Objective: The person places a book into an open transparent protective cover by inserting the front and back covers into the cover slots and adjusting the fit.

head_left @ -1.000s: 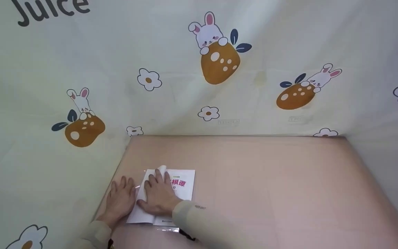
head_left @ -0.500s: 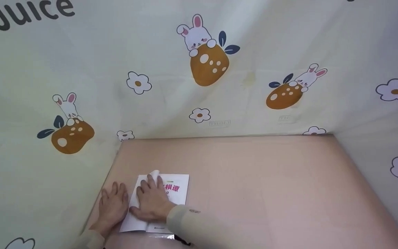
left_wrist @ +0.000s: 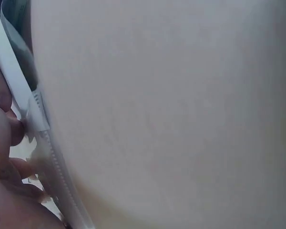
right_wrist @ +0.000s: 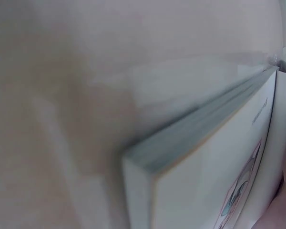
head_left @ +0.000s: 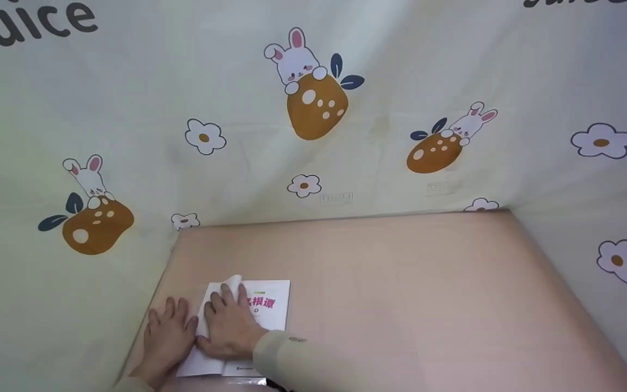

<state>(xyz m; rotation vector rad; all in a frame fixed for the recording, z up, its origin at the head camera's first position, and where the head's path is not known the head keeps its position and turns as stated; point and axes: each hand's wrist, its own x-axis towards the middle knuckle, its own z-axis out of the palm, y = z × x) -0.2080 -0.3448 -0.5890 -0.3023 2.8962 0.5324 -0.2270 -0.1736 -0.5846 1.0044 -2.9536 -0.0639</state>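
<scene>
As the right hand (head_left: 232,329) presses the book (head_left: 271,320), the left hand (head_left: 166,338) rests alongside, both grips released.

The right hand (head_left: 230,329) hides the nine-o'clock end of the book's (head_left: 276,322) pink title (head_left: 263,302); the page's six-o'clock print (head_left: 248,368) is too small to read. The head view's bottom edge crops the left sleeve (head_left: 133,385) at seven and, near six, a dark item (head_left: 276,386), possibly a strap.

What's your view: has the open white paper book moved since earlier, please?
No: the book shows no clear shift against the far edge of the flat pink tabletop.
</scene>
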